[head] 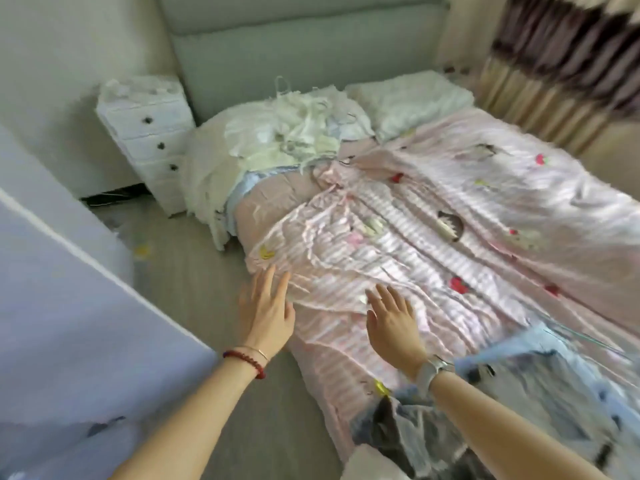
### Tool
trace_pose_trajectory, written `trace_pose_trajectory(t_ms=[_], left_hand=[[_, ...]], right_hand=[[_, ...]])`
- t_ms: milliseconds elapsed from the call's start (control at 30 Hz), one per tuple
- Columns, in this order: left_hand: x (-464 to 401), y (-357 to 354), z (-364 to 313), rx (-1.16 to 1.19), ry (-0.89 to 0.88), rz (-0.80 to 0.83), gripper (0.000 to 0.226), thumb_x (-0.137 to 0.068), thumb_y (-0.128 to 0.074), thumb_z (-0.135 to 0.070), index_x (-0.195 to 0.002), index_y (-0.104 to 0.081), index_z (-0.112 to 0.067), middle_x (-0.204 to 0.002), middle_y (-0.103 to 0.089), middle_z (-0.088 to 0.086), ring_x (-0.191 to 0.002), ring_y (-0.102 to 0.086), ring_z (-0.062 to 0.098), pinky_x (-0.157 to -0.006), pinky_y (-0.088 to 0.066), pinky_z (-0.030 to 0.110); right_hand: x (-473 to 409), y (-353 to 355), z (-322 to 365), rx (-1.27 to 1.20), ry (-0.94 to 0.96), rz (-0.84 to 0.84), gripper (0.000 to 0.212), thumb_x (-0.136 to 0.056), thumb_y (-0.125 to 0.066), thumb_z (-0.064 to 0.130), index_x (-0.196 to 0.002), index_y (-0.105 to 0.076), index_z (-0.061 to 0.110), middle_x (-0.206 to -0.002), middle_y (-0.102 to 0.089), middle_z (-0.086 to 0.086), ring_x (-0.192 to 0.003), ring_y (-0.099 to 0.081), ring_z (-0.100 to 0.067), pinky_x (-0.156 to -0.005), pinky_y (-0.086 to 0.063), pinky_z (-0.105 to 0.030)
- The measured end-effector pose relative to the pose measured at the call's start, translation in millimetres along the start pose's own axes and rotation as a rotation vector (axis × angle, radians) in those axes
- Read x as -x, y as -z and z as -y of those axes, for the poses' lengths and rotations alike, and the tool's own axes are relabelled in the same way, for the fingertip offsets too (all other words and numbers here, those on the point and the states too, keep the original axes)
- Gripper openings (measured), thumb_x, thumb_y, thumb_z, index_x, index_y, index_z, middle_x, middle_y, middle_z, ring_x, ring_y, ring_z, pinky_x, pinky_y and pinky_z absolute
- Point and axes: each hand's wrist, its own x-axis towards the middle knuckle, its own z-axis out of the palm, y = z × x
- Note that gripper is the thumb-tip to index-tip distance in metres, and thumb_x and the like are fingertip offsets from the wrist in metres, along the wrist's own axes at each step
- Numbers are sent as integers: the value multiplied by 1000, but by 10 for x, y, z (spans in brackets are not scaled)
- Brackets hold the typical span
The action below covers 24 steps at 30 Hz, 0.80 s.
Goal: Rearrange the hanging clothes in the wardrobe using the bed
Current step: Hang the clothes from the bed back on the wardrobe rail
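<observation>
At the far left a pale lilac panel (52,306) is seen, probably the wardrobe's side, though this cannot be told for sure. Behind it a white chest of drawers (149,140) is set against the wall, its drawers closed, so their contents cannot be seen. Just right of it, a heap of white and cream clothes (298,133) on hangers is piled at the head of the bed (450,209), near the padded headboard (294,53); its long axis is laid roughly across the bed, and hanger hooks are seen poking up toward the headboard. A white pillow (412,98) is placed just beside the heap.

The left hand (266,313) is held flat with fingers straight and spread at the bed's near edge, pointing toward the heap. The right hand (391,323) is likewise spread wide over the striped pink cover (398,244), holding nothing; contact with the cover cannot be told. A blue and grey garment (519,393) is spread at the foot, under the right forearm. Striped curtains (554,64) are hung at the far right.
</observation>
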Motion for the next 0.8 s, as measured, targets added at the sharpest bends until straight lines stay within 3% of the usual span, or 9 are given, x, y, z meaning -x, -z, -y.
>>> trace_pose_trajectory(t_ms=[167,267,433,500,633,733,800], left_hand=[[-286,-857,-1473,87,-298,275,45,-75,-66,-9,-119,-58,-7,-131,-50,18,-117,-50,38,-91,-45,52],[-338,-1292,-2270,98,-475,390,39,-77,-59,-10,-116,-58,-5,-126,-51,17,-115,-51,36,-90,-44,49],[-331,-1970,-3489,74,-636,549,45,-90,-42,-19,-135,-40,-16,-147,-28,5,-135,-25,21,-106,-26,37],[-337,-2226,-3874,63,-682,600,45,-92,-41,-21,-136,-37,-17,-146,-29,4,-134,-24,20,-106,-25,35],[-424,-2763,-4511,-35,-766,621,52,-91,-32,-27,-142,-27,-17,-150,-22,7,-137,-18,21,-107,-27,37],[-557,-3160,-4912,-248,-865,628,61,-94,-36,-30,-147,-8,-17,-156,1,5,-142,1,25,-111,-16,46],[-621,-3385,-5116,-351,-888,684,67,-95,-36,-35,-148,0,-16,-156,5,6,-142,6,26,-111,-5,53]], right_hand=[[790,71,-1482,-5,-400,-31,41,-89,-42,17,-130,-48,10,-138,-45,-11,-130,-38,-32,-104,-32,-45],[1262,67,-2191,-49,-641,-24,42,-94,-40,16,-135,-41,12,-145,-37,-8,-137,-27,-27,-110,-23,-41],[1908,55,-3281,-116,-985,-50,46,-93,-30,24,-135,-41,9,-142,-39,-10,-134,-30,-27,-111,-25,-39],[2081,31,-3649,-144,-1084,-73,49,-91,-26,29,-131,-44,7,-138,-44,-14,-130,-36,-31,-109,-29,-42],[2316,-39,-4307,-178,-1238,-55,47,-91,-40,15,-138,-36,7,-144,-37,-14,-134,-30,-30,-109,-26,-43],[2407,-165,-4640,-206,-1263,-18,51,-94,-38,18,-142,-25,9,-149,-26,-14,-138,-22,-30,-111,-21,-45],[2432,-280,-4750,-227,-1273,10,54,-95,-35,23,-145,-17,12,-152,-17,-12,-141,-13,-28,-113,-17,-47]])
